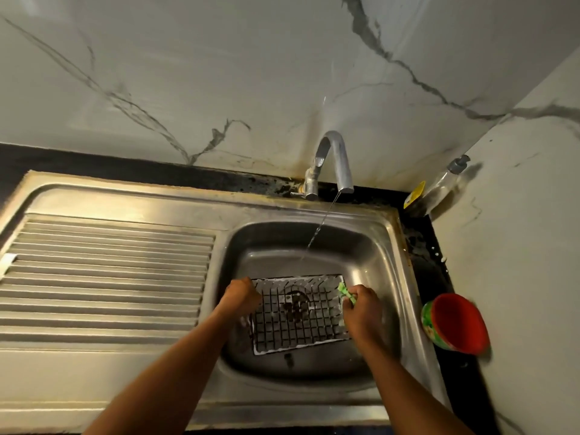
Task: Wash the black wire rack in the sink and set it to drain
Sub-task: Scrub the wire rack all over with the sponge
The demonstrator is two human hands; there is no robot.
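The black wire rack [298, 321] lies flat in the steel sink basin [370, 255], over the drain, with white foam along its edges. My left hand [241, 298] grips the rack's left edge. My right hand [361, 309] holds a green scrubber [345, 291] against the rack's right edge. A thin stream of water runs from the tap [335, 164] into the back of the basin, behind the rack.
A ribbed steel draining board [106, 277] lies left of the basin. A red cup [455, 323] lies tilted on the dark counter at the right. A soap pump bottle [445, 183] stands in the back right corner beside a yellow item [414, 194].
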